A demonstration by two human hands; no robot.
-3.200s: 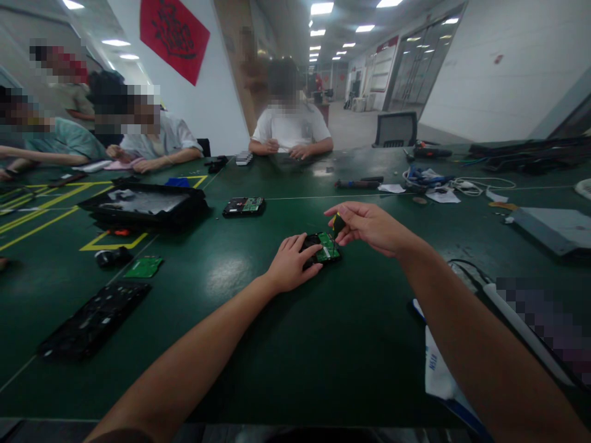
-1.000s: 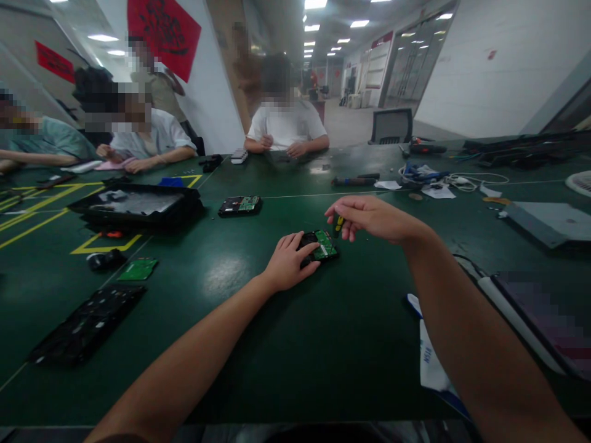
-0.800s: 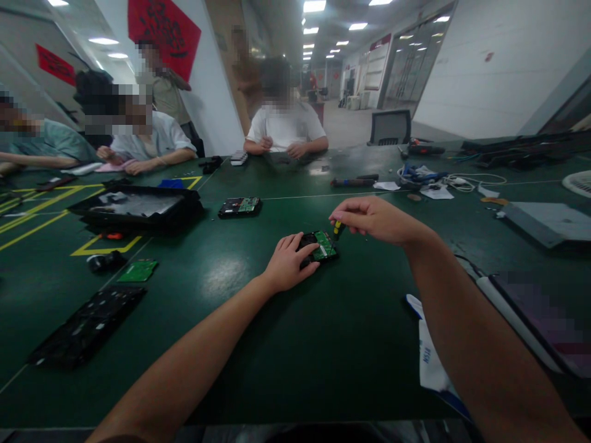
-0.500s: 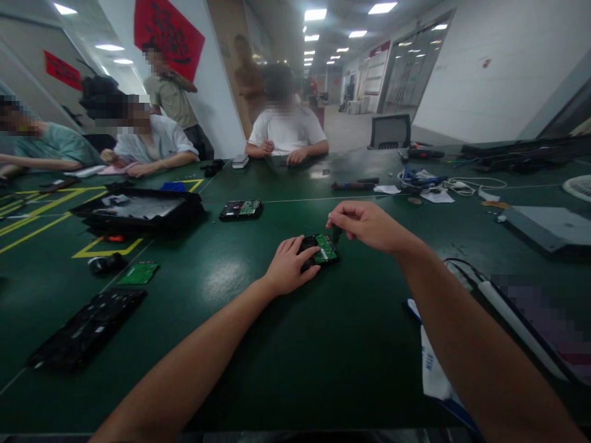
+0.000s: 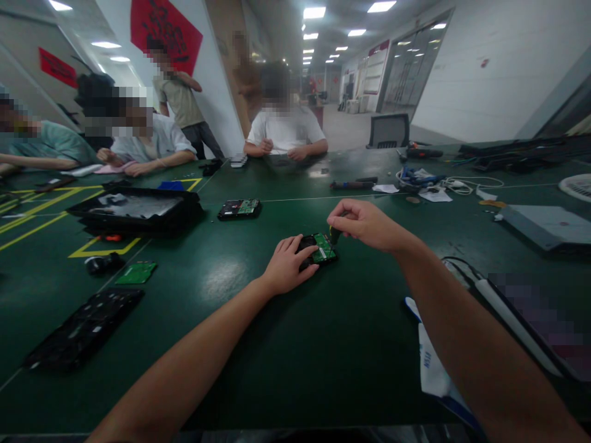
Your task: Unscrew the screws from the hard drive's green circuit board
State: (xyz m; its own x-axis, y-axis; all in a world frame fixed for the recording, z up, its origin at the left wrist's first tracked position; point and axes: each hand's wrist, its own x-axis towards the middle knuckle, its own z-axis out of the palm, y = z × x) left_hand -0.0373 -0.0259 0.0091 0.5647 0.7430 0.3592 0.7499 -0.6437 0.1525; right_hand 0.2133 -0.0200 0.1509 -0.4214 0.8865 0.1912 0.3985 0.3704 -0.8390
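A hard drive (image 5: 325, 251) with a green circuit board lies on the dark green table in front of me. My left hand (image 5: 292, 261) holds it from its left side, the thumb along the near edge and the other fingers over its top and far side. My right hand (image 5: 354, 220) is closed around the dark handle of a screwdriver (image 5: 334, 235). The screwdriver points down at the right end of the board; the tip's exact contact is too small to make out.
A second hard drive (image 5: 239, 209) lies farther back on the left. Further left are a black tray (image 5: 138, 209), a loose green circuit board (image 5: 137, 272) and a black plastic panel (image 5: 85, 329). A grey metal case (image 5: 549, 224) stands on the right. Several people sit or stand beyond.
Both hands stay almost in place on the hard drive and screwdriver; the right hand's grip has shifted very slightly. The whole view has moved a little.
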